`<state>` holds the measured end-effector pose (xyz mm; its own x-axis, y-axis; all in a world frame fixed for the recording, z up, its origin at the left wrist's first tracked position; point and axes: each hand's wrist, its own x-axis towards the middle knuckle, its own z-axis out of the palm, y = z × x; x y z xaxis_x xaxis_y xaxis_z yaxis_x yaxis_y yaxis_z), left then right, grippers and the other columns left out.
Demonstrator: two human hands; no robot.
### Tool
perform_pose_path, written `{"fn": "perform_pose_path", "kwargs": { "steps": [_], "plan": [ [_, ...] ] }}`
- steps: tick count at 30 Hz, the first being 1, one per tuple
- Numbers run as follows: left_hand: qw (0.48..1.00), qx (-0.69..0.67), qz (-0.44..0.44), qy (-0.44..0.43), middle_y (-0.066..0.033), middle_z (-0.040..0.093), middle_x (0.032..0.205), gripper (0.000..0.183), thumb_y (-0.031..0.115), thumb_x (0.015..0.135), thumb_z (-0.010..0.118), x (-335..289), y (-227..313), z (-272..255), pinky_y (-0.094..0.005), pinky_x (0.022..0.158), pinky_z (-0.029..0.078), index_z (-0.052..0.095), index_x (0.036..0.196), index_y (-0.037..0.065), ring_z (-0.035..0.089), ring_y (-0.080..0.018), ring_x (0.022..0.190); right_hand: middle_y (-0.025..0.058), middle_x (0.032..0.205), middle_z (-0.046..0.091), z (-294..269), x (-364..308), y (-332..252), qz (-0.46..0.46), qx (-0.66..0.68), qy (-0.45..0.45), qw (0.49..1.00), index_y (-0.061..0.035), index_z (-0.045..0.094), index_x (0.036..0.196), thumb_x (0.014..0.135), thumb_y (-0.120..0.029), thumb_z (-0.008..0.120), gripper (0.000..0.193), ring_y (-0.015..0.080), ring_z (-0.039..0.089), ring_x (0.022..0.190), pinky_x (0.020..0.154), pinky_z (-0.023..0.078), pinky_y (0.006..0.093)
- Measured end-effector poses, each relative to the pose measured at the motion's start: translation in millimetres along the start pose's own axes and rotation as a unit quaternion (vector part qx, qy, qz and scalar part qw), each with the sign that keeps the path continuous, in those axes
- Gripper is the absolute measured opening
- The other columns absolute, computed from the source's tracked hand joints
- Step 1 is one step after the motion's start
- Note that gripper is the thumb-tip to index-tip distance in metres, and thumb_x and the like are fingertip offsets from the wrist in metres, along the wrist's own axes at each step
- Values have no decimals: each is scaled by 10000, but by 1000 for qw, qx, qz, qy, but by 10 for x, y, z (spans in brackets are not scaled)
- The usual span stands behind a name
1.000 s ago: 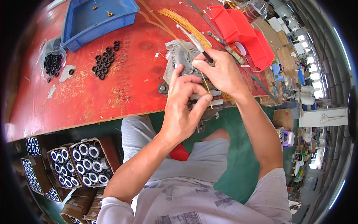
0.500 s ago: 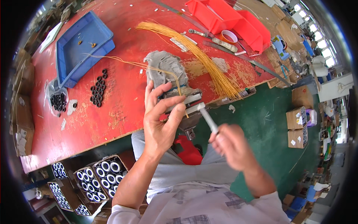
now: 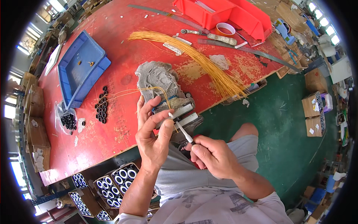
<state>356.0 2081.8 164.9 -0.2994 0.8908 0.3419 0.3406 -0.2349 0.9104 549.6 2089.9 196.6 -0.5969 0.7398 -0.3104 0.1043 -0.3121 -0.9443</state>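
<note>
A bench vise (image 3: pixel 189 118) with pale jaws stands at the table edge, a grey cloth (image 3: pixel 157 79) bundled over its back part. Thin yellow wires (image 3: pixel 149 88) run from the left over the cloth and bend down beside the jaws. My left hand (image 3: pixel 152 140) is at the vise's left side, thumb and index finger closed on the wires, other fingers spread against the vise. My right hand (image 3: pixel 218 156) grips a slim metal hand tool (image 3: pixel 183 130) with a rounded tip; its exact kind is unclear. The tip lies over the jaws, close to my left thumb and index finger.
A long bundle of yellow wires (image 3: pixel 201 59) lies beyond the vise. Black rings (image 3: pixel 101 106), a bag of more rings (image 3: pixel 68 121) and a blue tray (image 3: pixel 72 91) are leftward. Red bins (image 3: pixel 244 18), a tape roll (image 3: pixel 225 29) and a ratchet (image 3: pixel 192 32) lie far right.
My right hand has moved left and down, bringing the tool's tip across the jaws to my left fingertips. My left hand keeps its pinch. The view has shifted slightly.
</note>
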Motion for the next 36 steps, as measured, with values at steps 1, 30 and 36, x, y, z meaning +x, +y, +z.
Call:
{"fn": "perform_pose_path", "kwargs": {
  "steps": [1, 30, 36],
  "plan": [
    [1000, 1, -1, -3, -136, 537, 1365, 174, 78, 876, 666, 10, 15, 3, -530, 1151, 233, 744, 1024, 31, 239, -411, 1460, 28, 713, 595, -45, -4, -27, -3, -35, -3, 999, 39, 614, 1033, 1030, -122, 486, 206, 77, 521, 561, 522, 423, 257],
    [996, -68, -46, -17, -139, 625, 1223, 63, 54, 847, 689, 114, 89, -105, -452, 1143, 264, 727, 887, 25, 420, -287, 1350, 115, 1117, 633, -96, 94, 352, -368, -313, 244, 841, -43, 590, 1173, 682, -193, 869, 585, 299, 628, 922, 781, 534, 367],
    [999, -18, -41, 0, -131, 628, 1213, 97, 57, 835, 689, 87, 122, -68, -467, 1179, 223, 726, 922, 38, 425, -295, 1356, 63, 810, 654, -264, 47, 321, -363, -341, 195, 845, -52, 645, 974, 712, -77, 811, 311, 271, 611, 752, 641, 499, 373]
  ]
}}
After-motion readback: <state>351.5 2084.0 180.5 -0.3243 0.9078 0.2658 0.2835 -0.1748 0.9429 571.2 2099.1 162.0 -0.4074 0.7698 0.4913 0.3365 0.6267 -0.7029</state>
